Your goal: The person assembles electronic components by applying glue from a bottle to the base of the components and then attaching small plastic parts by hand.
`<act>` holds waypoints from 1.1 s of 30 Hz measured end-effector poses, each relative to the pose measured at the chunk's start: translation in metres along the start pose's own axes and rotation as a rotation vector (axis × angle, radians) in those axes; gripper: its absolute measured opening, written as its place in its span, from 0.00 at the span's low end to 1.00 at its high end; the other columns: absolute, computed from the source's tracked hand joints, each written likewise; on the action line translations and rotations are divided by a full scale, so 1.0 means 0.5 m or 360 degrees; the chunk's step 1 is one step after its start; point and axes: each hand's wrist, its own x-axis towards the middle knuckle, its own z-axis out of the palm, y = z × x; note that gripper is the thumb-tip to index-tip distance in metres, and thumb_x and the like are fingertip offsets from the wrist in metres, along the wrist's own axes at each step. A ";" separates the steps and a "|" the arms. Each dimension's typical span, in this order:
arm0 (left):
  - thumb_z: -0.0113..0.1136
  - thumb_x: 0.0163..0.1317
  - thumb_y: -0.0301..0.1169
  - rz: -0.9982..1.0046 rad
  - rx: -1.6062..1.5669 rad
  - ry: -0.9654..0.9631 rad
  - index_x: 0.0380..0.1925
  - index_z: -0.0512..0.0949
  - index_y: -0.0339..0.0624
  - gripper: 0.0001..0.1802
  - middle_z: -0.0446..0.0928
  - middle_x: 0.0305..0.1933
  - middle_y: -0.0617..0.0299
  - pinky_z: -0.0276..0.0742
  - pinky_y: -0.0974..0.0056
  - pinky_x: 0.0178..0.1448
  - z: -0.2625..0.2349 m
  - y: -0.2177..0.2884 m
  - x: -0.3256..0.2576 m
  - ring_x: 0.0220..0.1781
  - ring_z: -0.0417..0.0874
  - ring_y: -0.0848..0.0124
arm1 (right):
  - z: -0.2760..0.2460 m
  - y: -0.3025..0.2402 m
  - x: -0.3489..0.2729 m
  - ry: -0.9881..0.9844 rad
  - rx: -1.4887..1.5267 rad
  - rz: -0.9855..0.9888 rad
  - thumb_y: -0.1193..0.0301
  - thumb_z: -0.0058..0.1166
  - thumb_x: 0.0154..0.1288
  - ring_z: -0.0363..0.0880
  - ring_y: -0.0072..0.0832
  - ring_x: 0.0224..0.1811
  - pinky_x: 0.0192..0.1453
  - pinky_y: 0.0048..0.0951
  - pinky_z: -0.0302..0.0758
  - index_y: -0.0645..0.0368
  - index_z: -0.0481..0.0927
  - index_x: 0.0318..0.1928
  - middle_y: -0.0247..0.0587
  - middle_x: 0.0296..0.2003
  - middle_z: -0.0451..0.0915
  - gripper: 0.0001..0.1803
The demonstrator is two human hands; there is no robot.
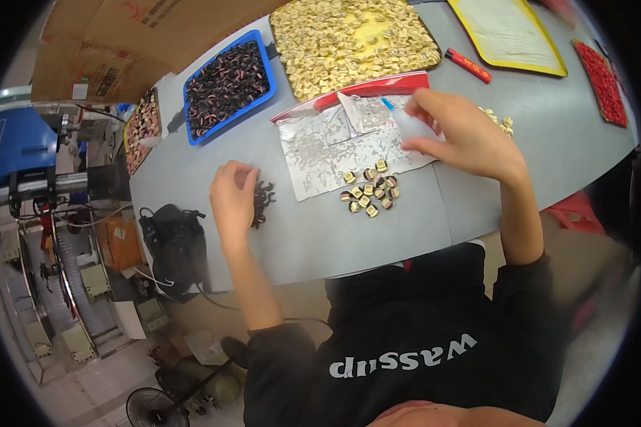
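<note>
On the grey counter (506, 153), seen from the head camera, the left hand (233, 193) rests with curled fingers on a small heap of dark ring-shaped parts (263, 201), at about nine o'clock from the middle. The right hand (463, 135), at about two o'clock, pinches the edge of a clear plastic bag with a red strip (335, 146); whether it holds anything smaller cannot be told. Just below the bag lies a small cluster of square tan-and-dark pieces (369, 191), perhaps finished ones. By comparison, the blue tray of dark rings (228, 85) and the wide tray of tan square pieces (352, 43) at twelve o'clock look full, so most of the work seems left.
</note>
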 end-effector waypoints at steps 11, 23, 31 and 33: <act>0.62 0.55 0.17 0.0381 -0.1228 -0.0042 0.36 0.81 0.32 0.07 0.81 0.34 0.59 0.76 0.73 0.41 0.044 0.140 -0.026 0.35 0.81 0.75 | 0.056 -0.002 0.026 0.0263 0.1226 -0.0087 0.65 0.50 0.70 0.77 0.23 0.45 0.47 0.23 0.76 0.62 0.66 0.59 0.39 0.45 0.75 0.22; 0.61 0.55 0.16 0.0644 -0.1607 -0.0347 0.45 0.81 0.35 0.15 0.81 0.45 0.51 0.79 0.70 0.47 0.136 0.186 -0.086 0.41 0.83 0.70 | 0.038 0.023 0.036 0.0423 0.2228 0.0092 0.66 0.56 0.65 0.74 0.19 0.47 0.51 0.21 0.68 0.63 0.72 0.50 0.46 0.50 0.77 0.18; 0.69 0.44 0.14 0.0651 -0.1636 -0.0364 0.48 0.78 0.33 0.26 0.81 0.36 0.53 0.79 0.69 0.40 0.135 0.169 -0.091 0.38 0.81 0.70 | 0.058 0.005 0.034 0.0126 0.2310 0.0126 0.54 0.40 0.73 0.70 0.15 0.27 0.35 0.18 0.68 0.59 0.72 0.46 0.48 0.44 0.80 0.20; 0.71 0.42 0.15 0.0764 -0.1497 -0.0330 0.50 0.76 0.33 0.30 0.80 0.37 0.53 0.78 0.69 0.40 0.138 0.161 -0.090 0.38 0.80 0.71 | 0.064 -0.006 0.031 0.0179 0.2184 0.0115 0.54 0.41 0.73 0.69 0.16 0.23 0.30 0.17 0.68 0.59 0.72 0.47 0.48 0.41 0.81 0.20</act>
